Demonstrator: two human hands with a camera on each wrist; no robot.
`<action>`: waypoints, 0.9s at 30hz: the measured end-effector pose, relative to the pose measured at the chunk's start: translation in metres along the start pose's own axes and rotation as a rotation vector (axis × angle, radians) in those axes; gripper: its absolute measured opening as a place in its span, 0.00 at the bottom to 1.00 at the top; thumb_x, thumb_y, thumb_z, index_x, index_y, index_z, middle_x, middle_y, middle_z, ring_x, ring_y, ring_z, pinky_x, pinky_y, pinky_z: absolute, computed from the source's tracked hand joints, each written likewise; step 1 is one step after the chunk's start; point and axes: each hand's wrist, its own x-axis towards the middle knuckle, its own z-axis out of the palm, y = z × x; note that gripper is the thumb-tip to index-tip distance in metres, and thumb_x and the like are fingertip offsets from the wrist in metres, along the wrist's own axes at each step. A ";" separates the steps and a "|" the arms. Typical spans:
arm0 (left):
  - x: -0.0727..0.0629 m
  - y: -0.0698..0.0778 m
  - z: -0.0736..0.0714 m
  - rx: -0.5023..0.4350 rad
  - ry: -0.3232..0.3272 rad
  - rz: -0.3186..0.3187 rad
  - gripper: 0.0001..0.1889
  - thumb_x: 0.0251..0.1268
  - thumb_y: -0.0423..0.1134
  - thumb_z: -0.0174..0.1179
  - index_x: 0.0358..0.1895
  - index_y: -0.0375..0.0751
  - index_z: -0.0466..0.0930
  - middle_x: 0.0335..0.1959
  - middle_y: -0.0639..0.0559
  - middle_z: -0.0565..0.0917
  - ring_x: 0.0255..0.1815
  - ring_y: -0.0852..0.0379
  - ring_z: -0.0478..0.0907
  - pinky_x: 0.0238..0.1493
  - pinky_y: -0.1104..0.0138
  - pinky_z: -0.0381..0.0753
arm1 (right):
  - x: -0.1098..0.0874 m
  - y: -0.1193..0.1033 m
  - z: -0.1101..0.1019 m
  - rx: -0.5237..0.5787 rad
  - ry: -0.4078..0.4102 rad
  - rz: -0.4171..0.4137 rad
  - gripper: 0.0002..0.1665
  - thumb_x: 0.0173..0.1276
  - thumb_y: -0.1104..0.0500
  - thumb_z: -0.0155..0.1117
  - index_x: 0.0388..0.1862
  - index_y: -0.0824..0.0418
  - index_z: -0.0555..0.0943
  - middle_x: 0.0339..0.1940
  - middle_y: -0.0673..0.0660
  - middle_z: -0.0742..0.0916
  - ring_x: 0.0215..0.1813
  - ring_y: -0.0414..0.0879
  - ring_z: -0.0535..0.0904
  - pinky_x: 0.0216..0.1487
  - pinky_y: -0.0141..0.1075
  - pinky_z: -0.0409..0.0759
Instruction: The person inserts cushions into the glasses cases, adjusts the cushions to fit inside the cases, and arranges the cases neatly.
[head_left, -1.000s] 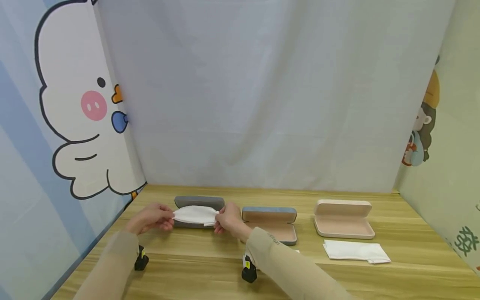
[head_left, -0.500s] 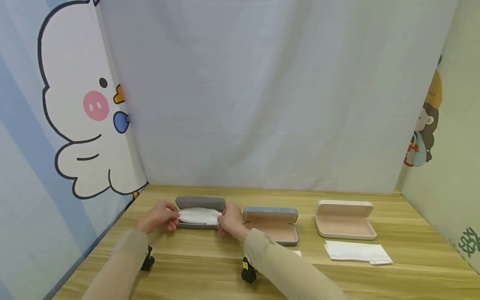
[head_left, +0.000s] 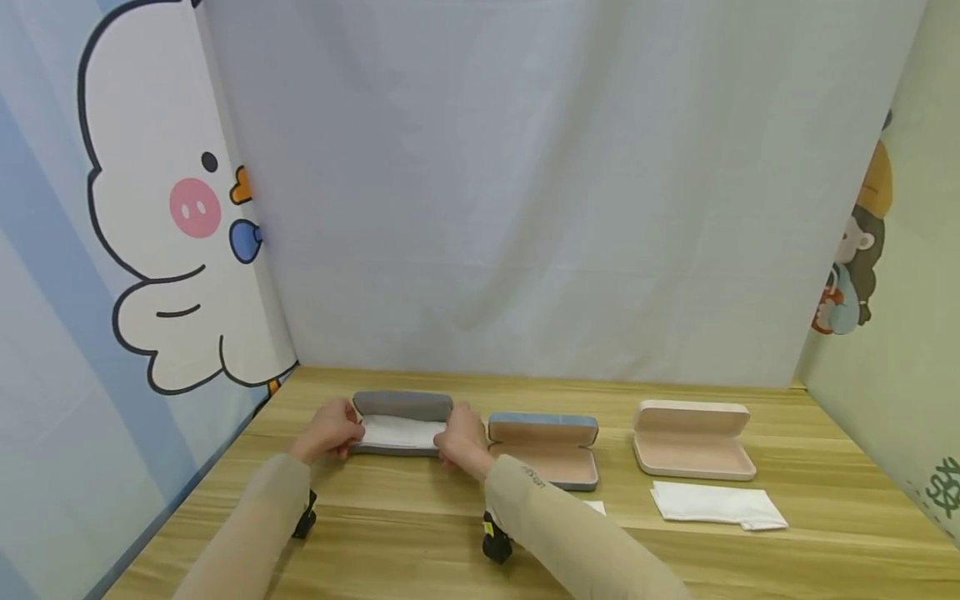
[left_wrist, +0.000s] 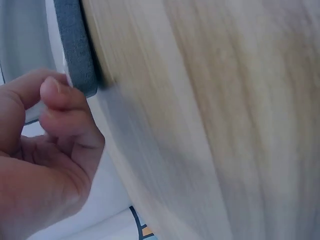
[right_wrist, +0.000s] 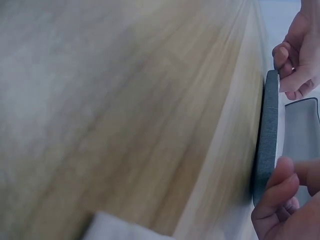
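A folded white cloth [head_left: 401, 432] lies in the base of a grey glasses case [head_left: 403, 406], whose lid stands raised behind it. My left hand [head_left: 327, 431] pinches the cloth's left end at the case's rim. At the opposite end, my right hand [head_left: 462, 440] pinches the cloth with thumb and fingers. In the left wrist view, my left fingertips [left_wrist: 57, 92] are right at the corner of the case [left_wrist: 77, 50]. The right wrist view shows both hands at the two ends of the case [right_wrist: 267, 130]; the cloth there is mostly hidden.
To the right stand an open blue glasses case [head_left: 543, 427] and an open cream glasses case [head_left: 693, 457], both with pinkish linings. A folded white cloth [head_left: 718, 505] lies before the cream one. Another white piece [head_left: 596, 506] peeks out beside my right sleeve. A curtain [head_left: 510, 208] hangs behind.
Both hands have lowered the white cloth into the grey case, and it now lies flatter inside. The left hand has moved slightly to the right.
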 end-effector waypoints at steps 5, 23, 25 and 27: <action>0.002 -0.002 0.001 0.022 -0.007 -0.026 0.08 0.51 0.26 0.56 0.34 0.31 0.67 0.10 0.55 0.67 0.07 0.64 0.64 0.10 0.75 0.62 | 0.000 -0.001 0.003 -0.010 0.008 0.025 0.07 0.56 0.71 0.62 0.34 0.73 0.75 0.10 0.57 0.80 0.04 0.37 0.67 0.08 0.25 0.69; -0.005 -0.023 -0.028 -0.223 -0.409 0.051 0.56 0.58 0.33 0.64 0.76 0.43 0.25 0.23 0.51 0.73 0.19 0.59 0.69 0.24 0.69 0.75 | -0.013 -0.003 -0.002 0.091 -0.118 0.059 0.59 0.47 0.63 0.80 0.71 0.62 0.51 0.28 0.65 0.84 0.09 0.42 0.69 0.12 0.31 0.69; -0.004 -0.021 -0.028 -0.186 -0.414 0.067 0.60 0.55 0.31 0.66 0.76 0.42 0.22 0.21 0.51 0.72 0.18 0.59 0.68 0.22 0.69 0.72 | -0.012 0.000 -0.003 0.125 -0.124 0.064 0.58 0.46 0.67 0.79 0.71 0.60 0.53 0.30 0.67 0.84 0.08 0.41 0.68 0.08 0.30 0.67; -0.003 -0.021 -0.026 -0.147 -0.401 0.083 0.61 0.54 0.31 0.67 0.75 0.40 0.21 0.20 0.52 0.71 0.17 0.59 0.67 0.20 0.70 0.69 | -0.010 0.002 -0.003 0.168 -0.136 0.076 0.59 0.46 0.71 0.78 0.72 0.59 0.53 0.29 0.68 0.85 0.07 0.40 0.67 0.06 0.29 0.66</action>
